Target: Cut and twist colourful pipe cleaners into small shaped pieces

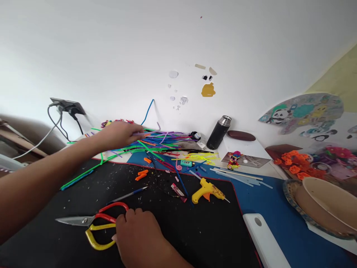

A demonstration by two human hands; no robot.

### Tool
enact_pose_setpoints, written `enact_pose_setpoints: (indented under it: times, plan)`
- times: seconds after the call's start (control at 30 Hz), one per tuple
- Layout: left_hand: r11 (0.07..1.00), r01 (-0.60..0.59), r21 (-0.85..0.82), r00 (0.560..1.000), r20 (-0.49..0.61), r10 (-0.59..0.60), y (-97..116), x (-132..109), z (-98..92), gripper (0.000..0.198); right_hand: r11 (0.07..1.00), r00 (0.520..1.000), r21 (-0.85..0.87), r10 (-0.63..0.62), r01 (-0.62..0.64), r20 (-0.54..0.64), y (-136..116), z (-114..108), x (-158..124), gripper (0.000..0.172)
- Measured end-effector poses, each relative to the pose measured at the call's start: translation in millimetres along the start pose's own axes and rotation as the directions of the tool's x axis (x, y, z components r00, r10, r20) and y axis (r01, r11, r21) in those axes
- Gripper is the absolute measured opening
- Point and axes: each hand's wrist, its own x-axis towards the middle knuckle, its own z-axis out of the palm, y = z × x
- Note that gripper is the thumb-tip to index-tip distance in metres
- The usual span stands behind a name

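My left hand point(124, 133) reaches over a heap of coloured pipe cleaners point(167, 139) by the wall. Its fingers are pinched on a purple pipe cleaner point(152, 132) whose bent end sticks out past the fingertips. Close to me, my right hand point(142, 232) is closed at the handle ends of a pair of scissors point(96, 223) with one red and one yellow handle. The scissors lie on the black mat, blades together and pointing left; the right fingertips are partly hidden. Behind them lies a pen point(128, 194).
A yellow glue gun point(209, 191), orange pipe cleaner pieces point(142, 174) and a small red-labelled tube point(178, 190) lie on the mat point(173, 234). Glue sticks point(237, 175), a black thermos point(219, 133), a white case point(266, 240) and a bowl point(320, 208) stand to the right.
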Motion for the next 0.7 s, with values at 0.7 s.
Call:
enact_pose_setpoints:
  times: [0.7]
  plan:
    - [0.992,-0.004,0.123,0.966,0.256,-0.028,-13.3,90.8,97.4,0.054,0.999,0.994,0.027,0.039,-0.042,0.098,-4.9,-8.6,5.3,0.034]
